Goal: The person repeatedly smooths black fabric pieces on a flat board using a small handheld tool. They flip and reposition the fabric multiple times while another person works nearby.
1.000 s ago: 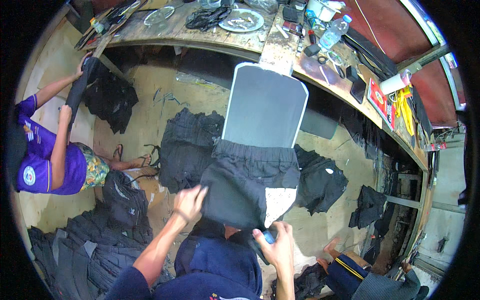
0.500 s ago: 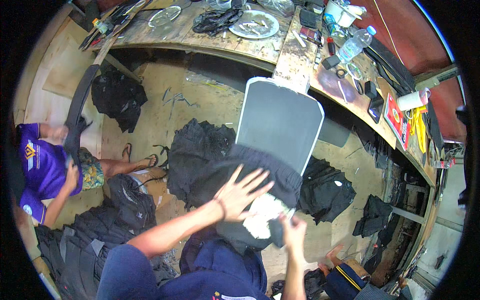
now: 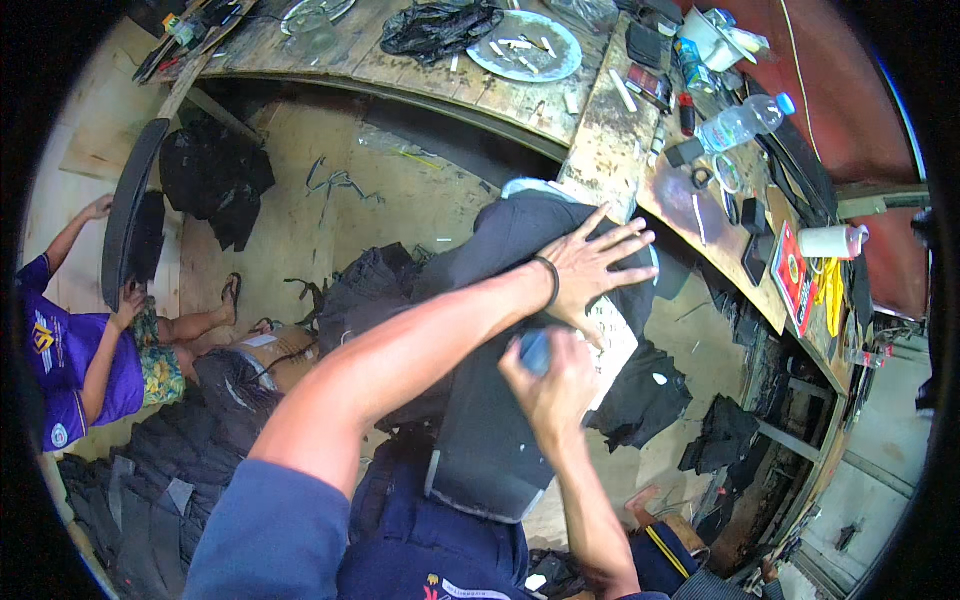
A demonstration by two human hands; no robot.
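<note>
So the black garment [image 3: 490, 250] is lying over the far part of the padded board [image 3: 490, 450], the end by the workbench [image 3: 480, 95], and the board's near edge and both near corners are bare. A white patch [image 3: 614, 350] shows along the board's right edge.

Left hand [image 3: 592, 270] is palm down on the garment close to the board's far right corner, fingers spread wide apart, nothing gripped. There's a dark band [image 3: 549, 281] on that wrist. Right hand [image 3: 560, 385] is a bit blurry, but the fingers are closed around a small blue thing [image 3: 535, 352] — just beside the patch, near the middle of the board. Can't tell if the blue thing actually touches the cloth.

On the bench, a round plate [image 3: 560, 62] with white sticks on it sits left of the board, and a clear bottle [image 3: 745, 123] lies off to the right. A black phone [image 3: 757, 257] is near the front edge, with a red book [image 3: 795, 275] just beside it. Over on the left, another person [image 3: 105, 350] in purple has both hands at a long dark strip [image 3: 132, 220].
</note>
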